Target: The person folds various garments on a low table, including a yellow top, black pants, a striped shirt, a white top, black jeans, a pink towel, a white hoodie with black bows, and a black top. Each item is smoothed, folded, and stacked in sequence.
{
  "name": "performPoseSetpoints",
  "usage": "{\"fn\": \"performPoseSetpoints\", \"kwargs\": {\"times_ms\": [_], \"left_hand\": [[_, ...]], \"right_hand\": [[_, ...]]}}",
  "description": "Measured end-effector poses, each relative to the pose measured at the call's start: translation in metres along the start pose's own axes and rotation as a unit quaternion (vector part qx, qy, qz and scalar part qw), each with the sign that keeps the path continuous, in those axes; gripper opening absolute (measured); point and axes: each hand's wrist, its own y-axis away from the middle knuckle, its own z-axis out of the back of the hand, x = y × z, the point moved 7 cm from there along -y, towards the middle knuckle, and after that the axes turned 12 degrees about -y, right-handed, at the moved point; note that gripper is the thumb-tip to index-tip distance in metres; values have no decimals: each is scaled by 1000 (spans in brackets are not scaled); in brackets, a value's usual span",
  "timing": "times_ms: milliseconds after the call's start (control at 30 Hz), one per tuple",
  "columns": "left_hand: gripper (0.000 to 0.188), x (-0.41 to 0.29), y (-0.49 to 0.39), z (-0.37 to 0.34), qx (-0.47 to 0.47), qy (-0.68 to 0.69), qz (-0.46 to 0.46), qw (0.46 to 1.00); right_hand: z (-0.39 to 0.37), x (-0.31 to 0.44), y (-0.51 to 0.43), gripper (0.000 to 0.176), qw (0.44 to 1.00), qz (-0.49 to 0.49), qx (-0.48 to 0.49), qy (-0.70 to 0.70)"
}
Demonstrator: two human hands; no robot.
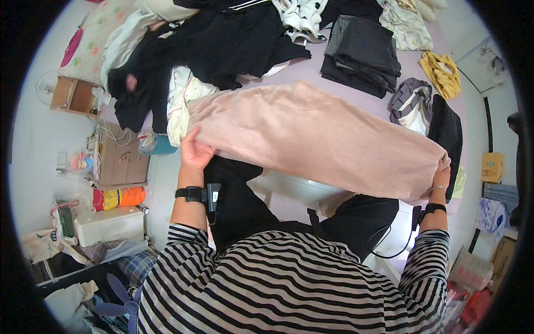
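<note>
A pair of pale pink fleece trousers point(308, 133), seemingly doubled lengthwise, stretches across in front of me above my lap. My left hand point(197, 151) grips its gathered, elastic-looking end near the lower corner, fingers partly hidden by the fabric. At the opposite end, my right hand point(441, 177) holds the bunched corner, and most of its fingers are behind the cloth. White printed cloth point(190, 94) lies just beyond my left hand. Close to my right hand is a black garment point(448, 125) at the bed's side.
The lilac-covered bed point(308, 69) carries a spread black garment point(208, 46), a stack of folded dark clothes point(361, 54), a grey garment point(411, 102) and a yellow one point(441, 75). A bedside cabinet point(123, 154) and a purple-bladed fan point(131, 308) stand to my left.
</note>
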Motion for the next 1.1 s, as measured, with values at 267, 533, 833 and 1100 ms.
{"fn": "performPoseSetpoints", "kwargs": {"times_ms": [267,533,833,1100], "left_hand": [[39,129,-37,-5,62,49,105,991],[42,126,-39,-68,148,71,111,980],[45,132,-102,-81,89,-2,79,993],[48,72,-143,33,-168,-374,-47,911]], "right_hand": [[0,0,0,69,1000,-11,2,16],[1,-1,2,71,1000,-6,-2,5],[3,1,3,74,1000,-5,-1,0],[1,-5,1,76,1000,-19,15,3]]}}
